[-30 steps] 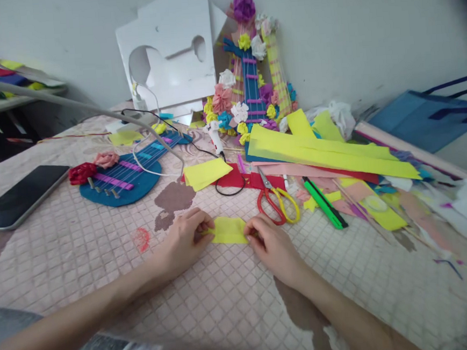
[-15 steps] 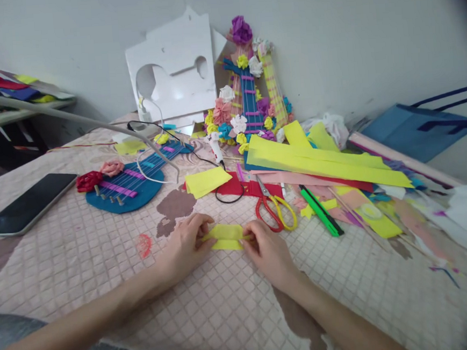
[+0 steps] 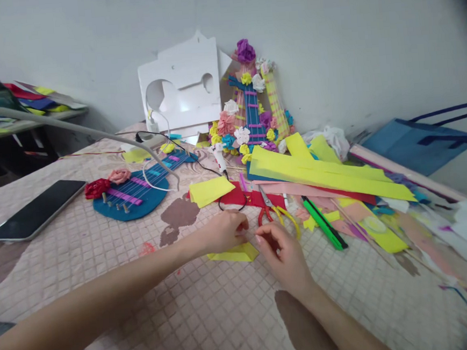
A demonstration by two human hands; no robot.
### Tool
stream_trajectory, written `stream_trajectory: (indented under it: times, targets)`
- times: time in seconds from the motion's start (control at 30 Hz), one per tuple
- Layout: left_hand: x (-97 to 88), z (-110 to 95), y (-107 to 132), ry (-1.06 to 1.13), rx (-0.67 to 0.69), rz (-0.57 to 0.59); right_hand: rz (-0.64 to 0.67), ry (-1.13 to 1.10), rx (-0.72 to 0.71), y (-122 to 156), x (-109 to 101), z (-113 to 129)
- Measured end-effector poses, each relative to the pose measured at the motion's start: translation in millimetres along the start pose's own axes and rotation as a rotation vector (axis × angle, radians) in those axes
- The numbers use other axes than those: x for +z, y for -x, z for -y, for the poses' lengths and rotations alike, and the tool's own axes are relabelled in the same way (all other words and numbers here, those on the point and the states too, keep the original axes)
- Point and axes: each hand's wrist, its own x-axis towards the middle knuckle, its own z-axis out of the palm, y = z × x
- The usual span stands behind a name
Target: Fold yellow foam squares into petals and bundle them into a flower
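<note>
A folded strip of yellow crepe paper (image 3: 237,253) lies on the quilted tablecloth, partly covered by my left hand (image 3: 224,232). That hand is held just above the paper with its fingers curled in; whatever sits in them, if anything, is too small to name. Close by on the right, my right hand (image 3: 284,252) pinches thumb and forefinger together, its fingertips a short gap from the left ones. Between the two hands I cannot make out any clear object. Scissors (image 3: 274,209) with red and yellow handles lie right behind my right hand.
Beyond my hands are yellow paper pieces (image 3: 211,191), a glue gun (image 3: 218,159) and a blue paper guitar (image 3: 134,196). A tablet or phone (image 3: 38,210) lies left. To the right are a green cutter (image 3: 323,223) and long yellow strips (image 3: 326,173). Decorated guitars (image 3: 252,109) lean on the wall.
Both hands have let go of the yellow crepe paper, which now lies on the cloth. My left hand has moved right and up, fingers now close to my right hand's. The view has tilted slightly.
</note>
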Motion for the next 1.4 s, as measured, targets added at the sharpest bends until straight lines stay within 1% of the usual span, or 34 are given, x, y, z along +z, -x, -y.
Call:
stream_trajectory:
  times: [0.13, 0.2, 0.27, 0.37, 0.5, 0.6, 0.63, 0.7, 0.77, 0.83, 0.87, 0.93, 1.0, 1.07, 1.13, 1.2, 1.27, 1.33, 1.4]
  targets:
    - [-0.3, -1, -10, 0.042, -0.009, 0.064, 0.013, 0.004, -0.026, 0, 0, 0]
    - [-3.9, 5, -11, 0.089, -0.038, 0.061, 0.012, -0.004, -0.032, 0, 0, -1]
    - [-9.2, 14, -8, 0.148, -0.081, 0.030, 0.006, -0.007, -0.029, 1, 0, -2]
    - [-19.1, 33, 1, 0.250, -0.163, -0.029, 0.007, -0.007, -0.021, 2, 0, -4]
    - [-35.0, 59, 19, 0.337, -0.263, -0.115, 0.032, -0.001, -0.023, 2, 1, -2]
    - [-44.2, 67, 31, 0.422, -0.323, -0.065, 0.049, 0.005, -0.034, 1, 3, -1]
    - [-45.2, 67, 35, 0.495, -0.356, -0.041, 0.055, 0.006, -0.037, 1, 3, -1]
    - [-42.4, 60, 42, 0.725, -0.445, -0.032, 0.056, 0.014, -0.041, 1, 4, 0]
    - [-33.1, 49, 50, 0.995, -0.508, -0.118, 0.031, 0.030, -0.035, 2, 3, 0]
    - [-19.9, 34, 60, 1.210, -0.494, -0.173, 0.016, 0.057, -0.042, 4, 3, 2]
    - [-13.2, 26, 65, 1.286, -0.492, -0.191, 0.027, 0.074, -0.059, 5, 3, 4]
    - [-2.2, 11, 73, 1.347, -0.509, -0.246, 0.090, 0.119, -0.114, 7, 5, 7]
    - [4.1, 0, 81, 1.322, -0.489, -0.271, 0.149, 0.186, -0.168, 9, 9, 9]
    - [6.7, -7, 87, 1.235, -0.420, -0.243, 0.176, 0.276, -0.194, 10, 13, 10]
    - [8.3, -8, 94, 1.116, -0.347, -0.211, 0.187, 0.374, -0.216, 11, 16, 8]
    - [10.8, -4, 101, 0.970, -0.303, -0.227, 0.202, 0.432, -0.242, 10, 15, 4]
    - [14.0, 3, 108, 0.733, -0.274, -0.306, 0.220, 0.433, -0.263, 9, 12, 0]
    - [16.1, 9, 110, 0.393, -0.229, -0.419, 0.235, 0.414, -0.290, 8, 8, -3]
    - [15.6, 15, 108, 0.071, -0.133, -0.473, 0.239, 0.411, -0.334, 6, 5, -5]
